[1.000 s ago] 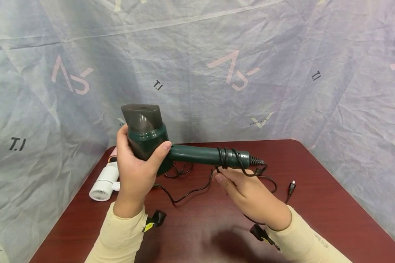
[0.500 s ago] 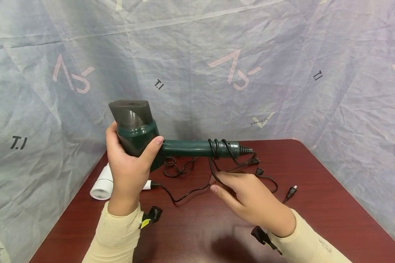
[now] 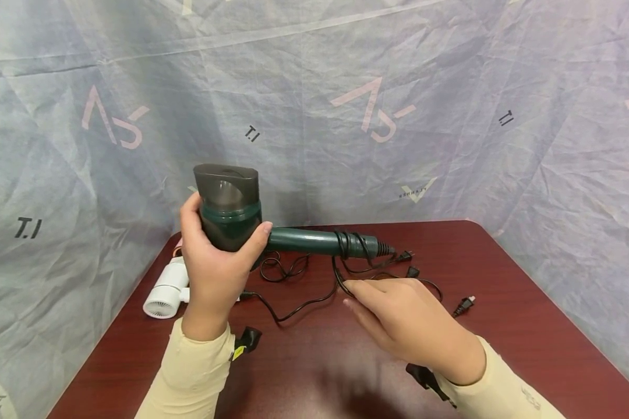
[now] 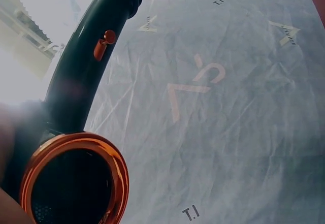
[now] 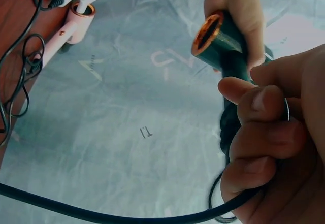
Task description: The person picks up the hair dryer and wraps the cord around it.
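My left hand (image 3: 215, 279) grips a dark green hair dryer (image 3: 232, 228) by its barrel, up above the table, thumb across the near side. Its smoky nozzle (image 3: 225, 189) points up and the handle (image 3: 304, 240) reaches right. Several turns of black cord (image 3: 357, 244) wrap the handle's end. Below that end, my right hand (image 3: 411, 317) holds a length of the cord; the right wrist view has the fingers curled round the cord (image 5: 127, 219). An orange ring (image 4: 122, 178) rims the dryer's rear in the left wrist view.
A white hair dryer (image 3: 169, 288) lies at the table's left, partly behind my left arm, with a pink hair dryer (image 5: 78, 25) beyond it. Loose cords and plugs (image 3: 465, 305) lie across the dark red table (image 3: 304, 355). Grey cloth (image 3: 304, 116) hangs around it.
My right hand has moved down and right, away from the handle, drawing the cord with it. The green hair dryer swung left and then partly back right in my left hand.
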### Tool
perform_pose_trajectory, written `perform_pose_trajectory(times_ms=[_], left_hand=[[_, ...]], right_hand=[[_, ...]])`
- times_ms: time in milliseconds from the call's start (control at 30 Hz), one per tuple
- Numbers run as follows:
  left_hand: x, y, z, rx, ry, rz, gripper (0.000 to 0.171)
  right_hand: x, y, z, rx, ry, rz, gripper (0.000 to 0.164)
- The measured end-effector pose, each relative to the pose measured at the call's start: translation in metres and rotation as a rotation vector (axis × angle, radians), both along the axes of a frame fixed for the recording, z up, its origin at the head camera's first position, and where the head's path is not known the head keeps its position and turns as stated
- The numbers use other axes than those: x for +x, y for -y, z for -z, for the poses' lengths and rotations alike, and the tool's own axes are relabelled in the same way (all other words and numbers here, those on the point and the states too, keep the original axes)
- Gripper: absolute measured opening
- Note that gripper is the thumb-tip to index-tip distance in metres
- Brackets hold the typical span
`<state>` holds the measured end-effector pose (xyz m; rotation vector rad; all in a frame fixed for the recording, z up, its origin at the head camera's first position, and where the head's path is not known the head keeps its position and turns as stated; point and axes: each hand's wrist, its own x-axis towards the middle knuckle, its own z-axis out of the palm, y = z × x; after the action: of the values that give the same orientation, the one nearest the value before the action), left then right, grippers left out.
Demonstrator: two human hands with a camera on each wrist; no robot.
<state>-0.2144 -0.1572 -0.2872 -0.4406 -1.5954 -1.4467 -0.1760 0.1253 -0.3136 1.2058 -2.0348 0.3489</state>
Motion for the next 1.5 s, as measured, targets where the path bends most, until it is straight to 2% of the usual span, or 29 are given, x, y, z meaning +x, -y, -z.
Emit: perform_pose_trajectory(times_ms=[200, 433, 633, 800, 1100, 1500], left_hand=[[0.004, -0.005, -0.002, -0.047, -0.023, -0.04, 0.081], [0.019, -0.016, -0.014, -0.062, -0.037, -0.036, 0.078], [0.022, -0.019, -0.016, -0.112, -0.058, -0.079, 0.077], [0.019, -0.019, -0.013, -0.137, -0.071, -0.092, 0.08], [0.0, -0.011, 0.005, -0.213, -0.036, -0.099, 0.086], [0.001, -0.011, 0.004, -0.345, -0.127, -0.105, 0.081]], right_hand=[[0.002, 0.0, -0.008, -0.051, -0.072, -0.034, 0.026], [0.003, -0.001, -0.01, -0.082, -0.082, -0.053, 0.025], [0.005, -0.002, -0.013, -0.096, -0.06, -0.044, 0.026], [0.004, -0.003, -0.015, -0.117, -0.055, -0.044, 0.026], [0.002, -0.006, -0.021, -0.148, -0.088, -0.046, 0.027], [-0.007, -0.014, -0.026, -0.178, -0.098, -0.058, 0.025]])
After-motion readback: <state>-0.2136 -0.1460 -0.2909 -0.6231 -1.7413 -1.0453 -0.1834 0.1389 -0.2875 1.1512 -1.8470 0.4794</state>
